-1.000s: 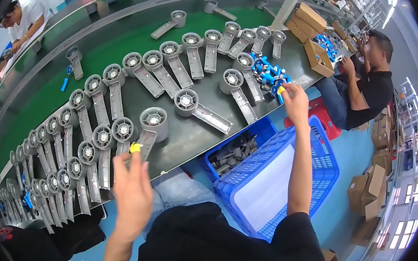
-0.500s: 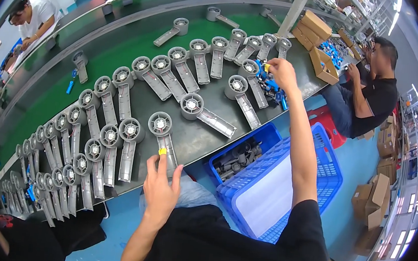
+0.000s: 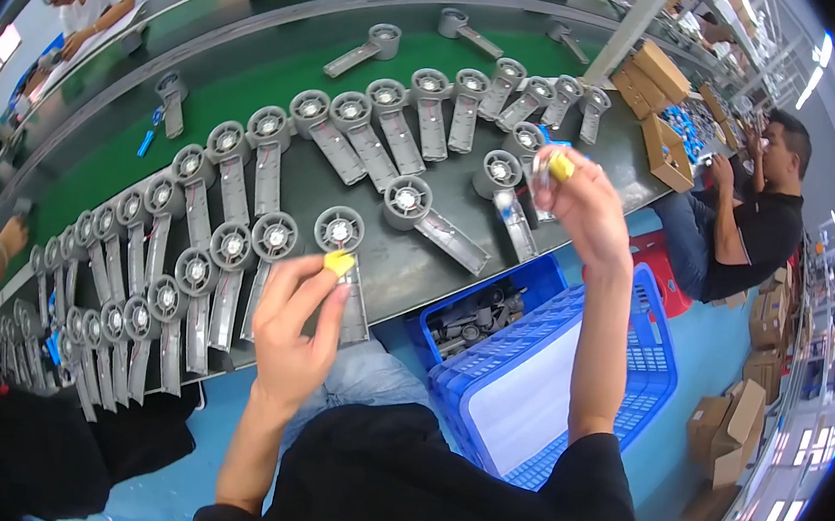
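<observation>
My left hand (image 3: 296, 324) hovers over the front edge of the bench, thumb and index finger apart with nothing visible between them; yellow wrapping covers its index fingertip. Just beyond it lies a grey hair-dryer-shaped housing (image 3: 340, 228) with a round fan end and an open handle channel. My right hand (image 3: 588, 212), also with yellow on a fingertip, is raised over the right part of the bench. A small blue-and-white part (image 3: 505, 207), smeared by motion, seems to hang from its closed fingers in front of another housing (image 3: 498, 173).
Rows of similar housings (image 3: 234, 183) fill the bench beside the green conveyor belt (image 3: 254, 74). Below the bench edge stand a blue bin (image 3: 542, 268) of grey parts and a blue crate (image 3: 482, 422). A co-worker (image 3: 754, 213) sits right, near an open carton (image 3: 664, 154); another's arm shows left.
My right hand has lifted from the blue parts pile, drawing nearer with a small part. My left hand has risen off the housing's handle. The view has shifted slightly.
</observation>
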The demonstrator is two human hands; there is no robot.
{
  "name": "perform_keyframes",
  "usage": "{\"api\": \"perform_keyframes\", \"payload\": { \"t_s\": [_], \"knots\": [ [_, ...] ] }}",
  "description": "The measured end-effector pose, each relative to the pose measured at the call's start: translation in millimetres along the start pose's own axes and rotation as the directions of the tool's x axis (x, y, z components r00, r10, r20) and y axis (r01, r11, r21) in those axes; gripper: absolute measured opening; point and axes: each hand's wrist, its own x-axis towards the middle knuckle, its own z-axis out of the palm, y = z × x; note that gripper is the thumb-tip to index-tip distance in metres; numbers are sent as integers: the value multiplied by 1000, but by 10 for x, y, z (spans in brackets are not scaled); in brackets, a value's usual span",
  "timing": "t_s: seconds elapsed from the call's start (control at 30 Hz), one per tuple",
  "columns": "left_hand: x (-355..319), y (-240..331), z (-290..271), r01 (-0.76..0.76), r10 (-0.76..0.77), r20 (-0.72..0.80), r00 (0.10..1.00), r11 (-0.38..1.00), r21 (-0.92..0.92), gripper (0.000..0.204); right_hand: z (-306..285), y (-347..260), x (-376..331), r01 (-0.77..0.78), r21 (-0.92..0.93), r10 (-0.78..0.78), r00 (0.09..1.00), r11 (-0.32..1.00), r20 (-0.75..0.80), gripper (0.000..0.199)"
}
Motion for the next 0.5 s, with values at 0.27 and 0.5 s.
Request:
{"api": "perform_keyframes", "payload": {
  "t_s": [0.27,0.5],
  "knots": [
    [363,39,-122,-225,250,169,954,963,-149,39,1135,496,-118,-303,297,101,834,905,543,38],
    [-32,-302,-323,283,-120,260,958,534,-797,39,1223,800,-297,-146,-171,169,977,974,128,29]
  ]
}}
